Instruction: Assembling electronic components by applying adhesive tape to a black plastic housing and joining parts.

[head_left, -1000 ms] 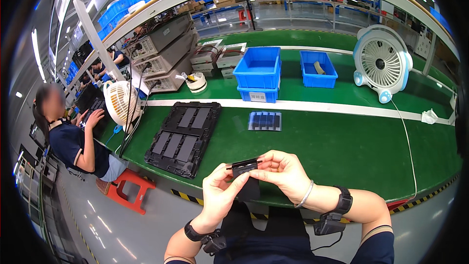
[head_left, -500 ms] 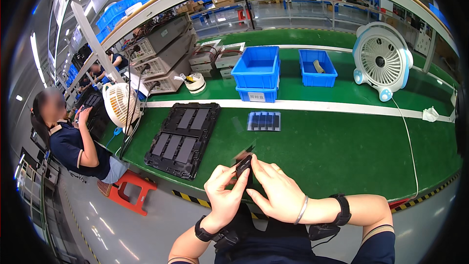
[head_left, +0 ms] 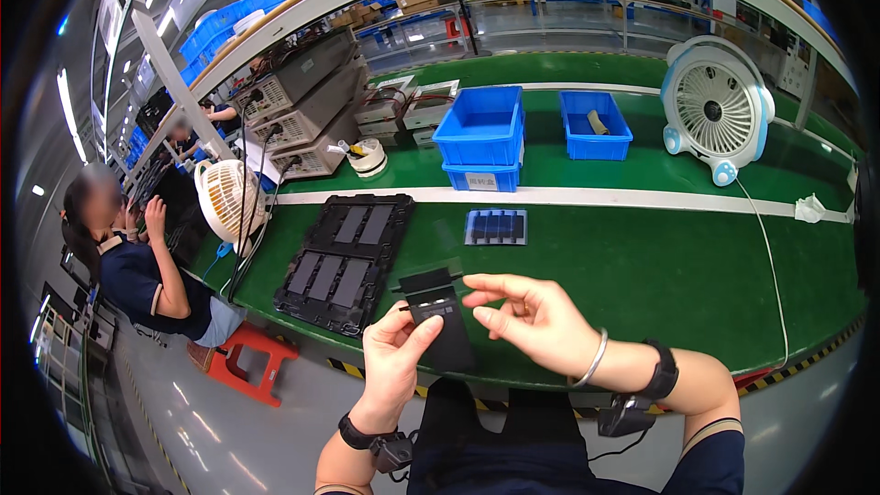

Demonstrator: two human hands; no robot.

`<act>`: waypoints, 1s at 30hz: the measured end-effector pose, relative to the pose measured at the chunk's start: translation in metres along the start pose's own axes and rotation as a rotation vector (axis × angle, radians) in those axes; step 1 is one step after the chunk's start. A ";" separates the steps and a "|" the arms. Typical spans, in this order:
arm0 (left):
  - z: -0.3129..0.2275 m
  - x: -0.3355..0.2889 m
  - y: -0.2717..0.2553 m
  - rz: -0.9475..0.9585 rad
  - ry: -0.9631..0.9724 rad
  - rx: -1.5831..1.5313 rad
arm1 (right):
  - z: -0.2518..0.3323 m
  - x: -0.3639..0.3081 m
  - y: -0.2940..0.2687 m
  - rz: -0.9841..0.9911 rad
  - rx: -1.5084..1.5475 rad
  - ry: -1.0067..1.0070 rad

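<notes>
The left hand (head_left: 394, 362) partly hides a black piece (head_left: 451, 341).

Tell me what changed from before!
The right hand has let go of the flat black piece and is open, to its right. The left hand still pinches it, a little further left. The black tray and stacked blue bins haven't moved.
</notes>
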State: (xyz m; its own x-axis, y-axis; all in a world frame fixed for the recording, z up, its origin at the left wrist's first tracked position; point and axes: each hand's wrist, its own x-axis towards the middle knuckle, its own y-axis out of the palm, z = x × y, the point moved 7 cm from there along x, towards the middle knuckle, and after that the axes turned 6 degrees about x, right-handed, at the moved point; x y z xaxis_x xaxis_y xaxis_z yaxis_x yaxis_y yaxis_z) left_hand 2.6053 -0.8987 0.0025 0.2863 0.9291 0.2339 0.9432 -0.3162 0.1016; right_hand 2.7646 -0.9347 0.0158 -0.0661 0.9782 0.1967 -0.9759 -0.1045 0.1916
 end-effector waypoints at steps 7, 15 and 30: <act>-0.016 -0.007 0.012 0.090 0.149 0.124 | -0.012 0.000 0.003 0.132 0.231 0.224; -0.017 -0.008 0.016 0.118 0.199 0.185 | -0.009 -0.001 0.002 0.049 0.328 0.120; -0.013 -0.019 0.017 -0.010 0.369 0.332 | 0.023 -0.014 0.011 -0.053 -0.227 -0.321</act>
State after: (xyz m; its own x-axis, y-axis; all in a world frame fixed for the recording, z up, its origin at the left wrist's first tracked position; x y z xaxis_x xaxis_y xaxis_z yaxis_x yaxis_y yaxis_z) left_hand 2.6142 -0.9241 0.0127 0.2547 0.7833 0.5671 0.9656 -0.1738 -0.1936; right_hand 2.7597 -0.9540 0.0372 0.0189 0.8718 0.4895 -0.9998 0.0219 -0.0004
